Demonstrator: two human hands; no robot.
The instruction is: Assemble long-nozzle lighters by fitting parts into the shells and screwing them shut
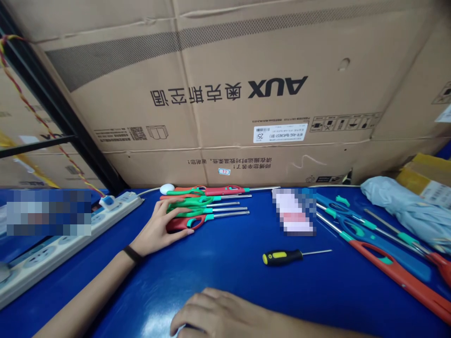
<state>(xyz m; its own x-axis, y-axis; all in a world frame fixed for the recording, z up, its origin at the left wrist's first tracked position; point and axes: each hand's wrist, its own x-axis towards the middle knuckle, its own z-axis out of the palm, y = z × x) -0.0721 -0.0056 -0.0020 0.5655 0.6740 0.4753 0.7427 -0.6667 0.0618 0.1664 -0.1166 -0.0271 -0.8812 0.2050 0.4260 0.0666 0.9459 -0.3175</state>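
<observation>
My left hand (158, 227), with a dark band on the wrist, lies over the handles of a row of gas lighters. Its thumb and fingers close around a red gas lighter (198, 222) at the near side of the row. Green gas lighters (200, 202) lie just beyond, partly under the fingers, and another red lighter (225, 190) is at the back. My right hand (218, 314) is low at the front edge of the view with its fingers curled. What they hold, if anything, is mostly hidden; a bit of something dark shows beneath.
A black and yellow screwdriver (283, 257) lies mid-table. To the right are orange (394, 270) and blue (391, 244) lighters beside a grey plastic bundle (401, 211). A white power strip (70, 244) runs along the left. A large cardboard box (225, 56) stands behind.
</observation>
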